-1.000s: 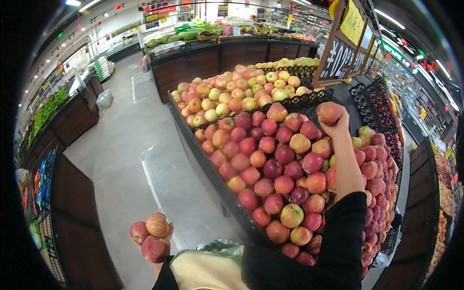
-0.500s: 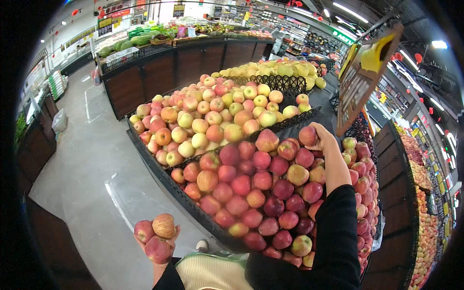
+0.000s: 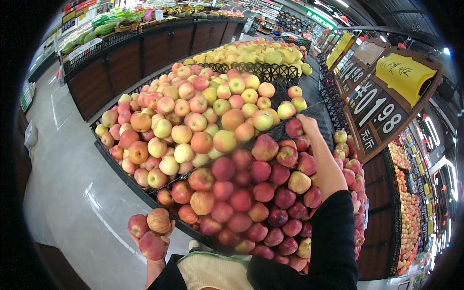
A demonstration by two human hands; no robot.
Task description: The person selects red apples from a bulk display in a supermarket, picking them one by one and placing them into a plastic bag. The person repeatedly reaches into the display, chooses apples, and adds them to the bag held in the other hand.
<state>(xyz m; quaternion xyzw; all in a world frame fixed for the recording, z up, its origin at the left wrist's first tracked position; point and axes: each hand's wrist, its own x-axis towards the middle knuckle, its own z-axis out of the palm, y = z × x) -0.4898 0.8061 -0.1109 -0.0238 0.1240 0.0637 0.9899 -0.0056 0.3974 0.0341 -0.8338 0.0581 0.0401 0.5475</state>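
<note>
Grey shop floor (image 3: 58, 174) | black-rimmed apple stand (image 3: 123, 179) | left fingers (image 3: 171, 227) cupping three apples (image 3: 151, 244) | right fingers (image 3: 302, 119) bent round red apple (image 3: 293, 128)

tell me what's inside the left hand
Three apples are bunched in the left hand. They cover most of the palm, so anything tucked beneath them can't be seen.

"What colours are the near apples (image 3: 263, 192) showing?"

"They're showing deep red, some streaking into yellow. The three apples (image 3: 151, 238) at near left are mixing red with tan-orange."

"And what are the far apples (image 3: 198, 104) wearing?"

"They're blending yellow and pink. The right sleeve (image 3: 333, 239) is showing black."
</note>
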